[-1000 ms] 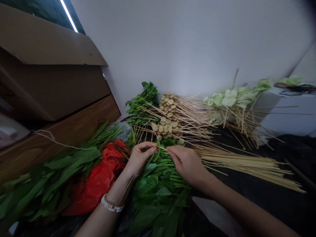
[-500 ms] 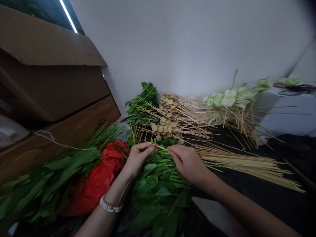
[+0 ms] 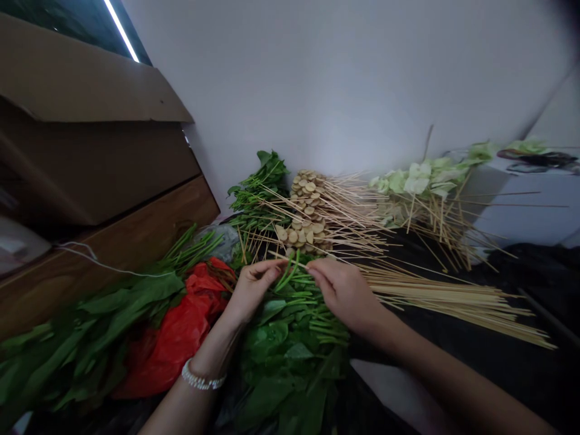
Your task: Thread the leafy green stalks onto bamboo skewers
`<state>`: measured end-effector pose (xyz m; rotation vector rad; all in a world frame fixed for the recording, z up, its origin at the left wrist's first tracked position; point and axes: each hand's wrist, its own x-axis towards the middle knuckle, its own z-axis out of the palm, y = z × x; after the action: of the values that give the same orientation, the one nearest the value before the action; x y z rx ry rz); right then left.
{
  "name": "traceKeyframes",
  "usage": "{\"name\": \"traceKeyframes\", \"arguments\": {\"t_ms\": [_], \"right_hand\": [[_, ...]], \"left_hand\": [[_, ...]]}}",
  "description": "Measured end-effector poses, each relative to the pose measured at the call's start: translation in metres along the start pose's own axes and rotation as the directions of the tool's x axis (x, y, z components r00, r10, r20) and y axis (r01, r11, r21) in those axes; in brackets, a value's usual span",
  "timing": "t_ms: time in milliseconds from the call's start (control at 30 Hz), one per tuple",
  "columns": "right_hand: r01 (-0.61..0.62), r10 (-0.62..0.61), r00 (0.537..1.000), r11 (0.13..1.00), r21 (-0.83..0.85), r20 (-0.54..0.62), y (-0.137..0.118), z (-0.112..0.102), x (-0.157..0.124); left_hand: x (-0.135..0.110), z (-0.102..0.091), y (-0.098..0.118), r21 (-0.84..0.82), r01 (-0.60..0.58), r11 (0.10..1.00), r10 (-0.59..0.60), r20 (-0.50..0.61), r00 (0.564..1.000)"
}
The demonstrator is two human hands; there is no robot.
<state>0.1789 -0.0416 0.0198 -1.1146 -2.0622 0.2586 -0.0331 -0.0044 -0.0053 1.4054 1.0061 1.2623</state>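
Note:
Between my hands is a thin bamboo skewer [image 3: 301, 264] with green vegetable stems [image 3: 290, 272] crossing it. My right hand [image 3: 347, 296] pinches the skewer between thumb and fingers. On the other side, my left hand [image 3: 254, 289], with a beaded bracelet on the wrist, is closed in a pinch near the stems, and the skewer's tip shows just past its fingers. Below both hands lies a pile of leafy greens [image 3: 285, 356], stems toward the right hand. Loose bamboo skewers [image 3: 453, 302] lie to the right of my right hand.
Behind the hands are skewered potato slices [image 3: 310, 202], skewered greens [image 3: 260, 187] and skewered cabbage leaves [image 3: 417, 181] against a white wall. On the left lie a red plastic bag [image 3: 181, 326], more leafy greens [image 3: 99, 326] and a cardboard box [image 3: 99, 163].
The green stems on the skewer have shifted right, away from my left fingertips, and now stand out between the hands. Both hands stay in nearly the same place.

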Motion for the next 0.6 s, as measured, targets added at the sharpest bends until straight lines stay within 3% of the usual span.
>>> {"name": "traceKeyframes", "arguments": {"t_ms": [100, 200, 300, 400, 500, 600], "right_hand": [[-0.045, 0.041, 0.984, 0.999, -0.021, -0.173, 0.006, -0.018, 0.006], [-0.070, 0.065, 0.957, 0.998, -0.008, -0.282, 0.011, -0.032, 0.010], [-0.060, 0.060, 0.958, 0.998, 0.006, -0.279, 0.012, -0.037, 0.011], [-0.060, 0.057, 0.964, 0.998, -0.002, -0.261, 0.012, -0.036, 0.011], [-0.064, 0.058, 0.965, 0.998, -0.014, -0.258, 0.011, -0.034, 0.010], [-0.065, 0.059, 0.965, 0.998, -0.015, -0.256, 0.011, -0.033, 0.010]], "left_hand": [[0.005, -0.006, -0.006, -0.004, -0.003, 1.000, 0.003, -0.039, 0.999], [0.008, -0.002, -0.015, 0.255, -0.108, 0.961, 0.102, 0.039, 0.994], [0.007, 0.003, -0.029, 0.539, -0.311, 0.782, 0.215, 0.236, 0.948], [0.007, 0.005, -0.039, 0.648, -0.387, 0.656, 0.213, 0.334, 0.918], [0.007, 0.003, -0.037, 0.638, -0.369, 0.676, 0.250, 0.272, 0.929], [0.008, 0.001, -0.027, 0.550, -0.324, 0.770, 0.304, 0.131, 0.944]]}}
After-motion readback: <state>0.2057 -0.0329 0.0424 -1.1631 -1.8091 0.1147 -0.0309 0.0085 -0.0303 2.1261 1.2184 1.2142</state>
